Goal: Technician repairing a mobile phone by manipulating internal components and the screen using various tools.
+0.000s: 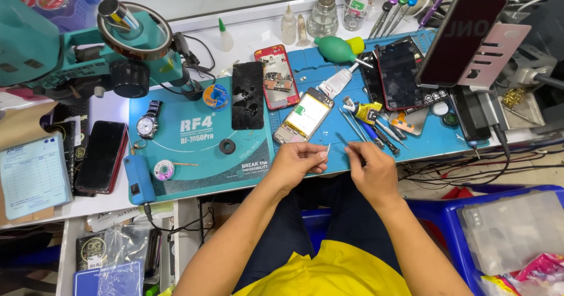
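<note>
**Small strip pinched at the edge of the blue mat**

The left hand [296, 162] is held nearly closed, thumb and forefinger pinched on a small white strip [328, 149] that stands upright from the fingertips. The right hand [369, 168] is also curled narrow, and a thin dark tool [342, 138] is gripped at its fingertips, its tip pointed up and to the left. What kind of tool it is cannot be told. The two hands are set close together, just apart, over the near edge of the blue mat [423, 140].

The strip is held between the two hands, just beside the tip of the tool. An opened phone [303, 115] with a pale battery exposed is laid just beyond the left hand, tilted. Next to it a red phone frame [277, 77] and a dark cracked screen [247, 95] are laid flat. Screwdrivers [376, 132] are scattered just beyond the right hand, and a green blower [336, 49] is placed farther back.

On the left part of the mat a watch [147, 123] and a solder reel [164, 169] are seen, with a teal microscope [126, 43] behind them. A dark phone [101, 156] and a paper pad [32, 175] are laid on the white bench at the far left. Another phone [461, 37] is propped on a stand at the upper right. Blue bins [452, 213] are set under the bench.
</note>
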